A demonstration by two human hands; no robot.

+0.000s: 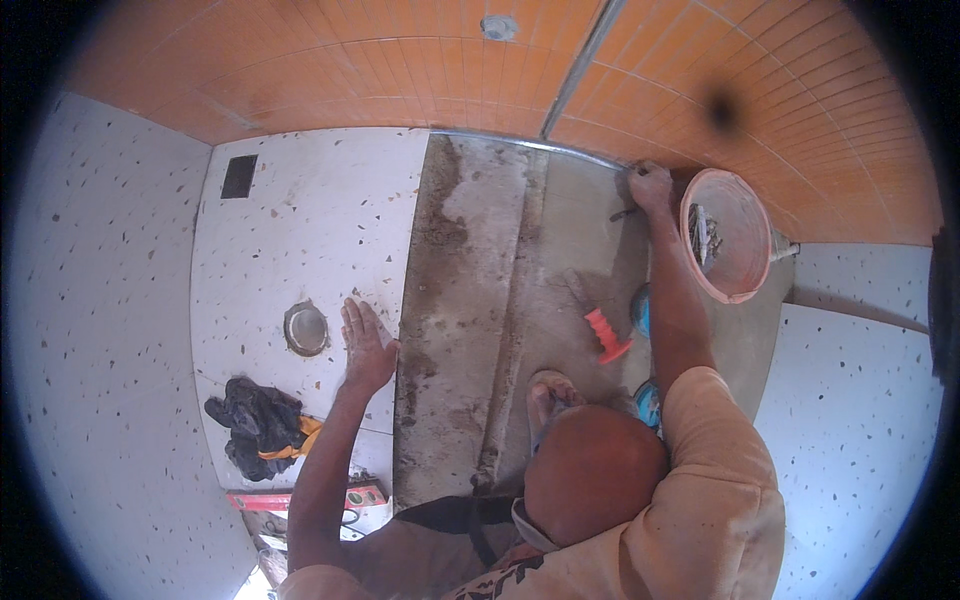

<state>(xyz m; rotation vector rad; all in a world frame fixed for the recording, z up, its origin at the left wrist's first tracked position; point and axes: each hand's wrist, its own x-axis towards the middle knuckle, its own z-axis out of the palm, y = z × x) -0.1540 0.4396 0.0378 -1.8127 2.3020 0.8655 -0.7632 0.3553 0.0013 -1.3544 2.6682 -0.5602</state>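
My left hand (366,345) lies flat, fingers stretched, on a white speckled tile (270,250), close to its right edge. Just left of it, a round hole holds a pale metal pipe end (307,328). My right hand (651,188) reaches to the foot of the orange wall, its fingers curled. It sits at the right end of a thin shiny metal strip (560,149) along the wall base; what is between the fingers is hidden. Beside my right forearm, a chisel (605,333) with a red guarded grip lies on the grey bed.
A pink bucket (738,288) holding scraps stands right of my right arm. Blue round tool parts (641,311) show beside that arm. Black cloth or plastic (262,425) and a red spirit level (300,499) lie lower left. A large speckled panel (850,430) is at right.
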